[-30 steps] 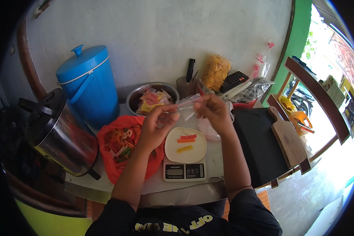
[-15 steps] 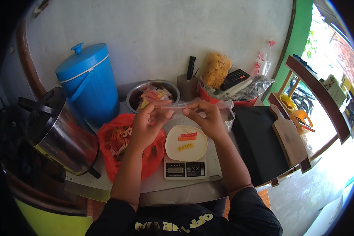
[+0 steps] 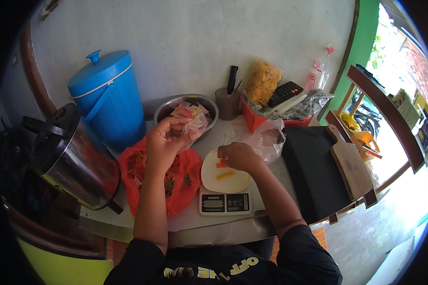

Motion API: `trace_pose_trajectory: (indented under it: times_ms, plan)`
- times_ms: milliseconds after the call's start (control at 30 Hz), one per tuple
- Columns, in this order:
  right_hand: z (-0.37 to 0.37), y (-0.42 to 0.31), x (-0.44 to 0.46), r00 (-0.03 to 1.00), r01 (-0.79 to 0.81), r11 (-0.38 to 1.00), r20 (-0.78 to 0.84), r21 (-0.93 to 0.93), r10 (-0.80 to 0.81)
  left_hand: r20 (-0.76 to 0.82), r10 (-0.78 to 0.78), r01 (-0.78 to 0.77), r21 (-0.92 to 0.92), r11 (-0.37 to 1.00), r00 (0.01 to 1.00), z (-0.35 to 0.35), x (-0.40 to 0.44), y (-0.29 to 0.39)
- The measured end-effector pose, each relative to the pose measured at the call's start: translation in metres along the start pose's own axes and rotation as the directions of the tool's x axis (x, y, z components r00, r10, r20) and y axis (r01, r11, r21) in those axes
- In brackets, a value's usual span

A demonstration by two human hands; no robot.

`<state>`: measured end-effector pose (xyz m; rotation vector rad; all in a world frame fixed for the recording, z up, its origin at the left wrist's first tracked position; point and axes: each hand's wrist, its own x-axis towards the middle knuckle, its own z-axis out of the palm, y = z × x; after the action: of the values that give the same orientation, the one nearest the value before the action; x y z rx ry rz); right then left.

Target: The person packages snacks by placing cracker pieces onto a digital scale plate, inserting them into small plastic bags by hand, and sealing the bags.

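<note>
In my left hand (image 3: 164, 142) is a small clear plastic bag (image 3: 195, 127), pinched between thumb and fingers in front of the metal bowl. My right hand (image 3: 240, 156) is lowered over the white plate (image 3: 240, 184), its fingers curled together at the plate's far side. What those fingertips hold is hidden. An orange crinkled piece (image 3: 221, 164) shows partly beside them, and a yellow crinkled piece (image 3: 226, 175) lies nearer me. The plate rests on a kitchen scale (image 3: 225, 204). A red plastic bag (image 3: 185, 202) of colourful crinkled pieces sits beneath my left forearm.
A metal bowl (image 3: 213, 105) with small filled packets stands behind my left hand. Further left are a blue cooler (image 3: 111, 104) and a steel pot (image 3: 81, 161). On the right lie a clear plastic bag (image 3: 268, 142), a red basket (image 3: 254, 118), a black case (image 3: 304, 171) and a wooden board (image 3: 349, 164).
My hands have come apart. The right let go of the clear plastic bag and dropped to the plate; the left keeps the bag and has moved slightly left.
</note>
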<state>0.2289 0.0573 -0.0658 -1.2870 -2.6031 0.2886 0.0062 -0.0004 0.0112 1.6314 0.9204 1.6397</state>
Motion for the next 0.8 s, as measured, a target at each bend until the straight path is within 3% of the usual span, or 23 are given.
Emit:
trace_pose_trajectory:
  times_ms: [233,333,433,533,633,800]
  plan:
    - [-0.003,0.001,0.002,0.997,0.044,0.998,0.059,0.033,-0.046,0.023,0.018,-0.018,0.021,1.000,1.000,0.000,0.001,-0.004]
    - [-0.029,0.005,-0.003,0.968,0.237,0.923,-0.152,0.303,-0.199,0.033,-0.039,0.041,-0.047,0.998,0.999,0.005,-0.002,0.006]
    - [-0.058,-0.005,-0.014,0.932,0.293,0.707,-0.358,0.643,-0.061,0.068,-0.023,0.024,-0.017,1.000,0.997,0.007,-0.001,0.001]
    - [-0.069,-0.016,-0.021,0.809,0.426,0.518,-0.569,0.742,0.149,0.108,-0.100,0.106,-0.052,0.993,0.989,0.012,-0.002,0.004]
    - [-0.078,-0.032,-0.029,0.551,0.497,0.759,-0.828,0.421,0.099,0.145,-0.129,0.150,-0.139,0.979,0.981,0.014,-0.001,-0.008]
    - [-0.083,-0.048,-0.034,0.485,0.505,0.836,-0.872,0.217,-0.067,0.178,-0.138,0.166,-0.155,0.974,0.974,0.016,-0.003,-0.006]
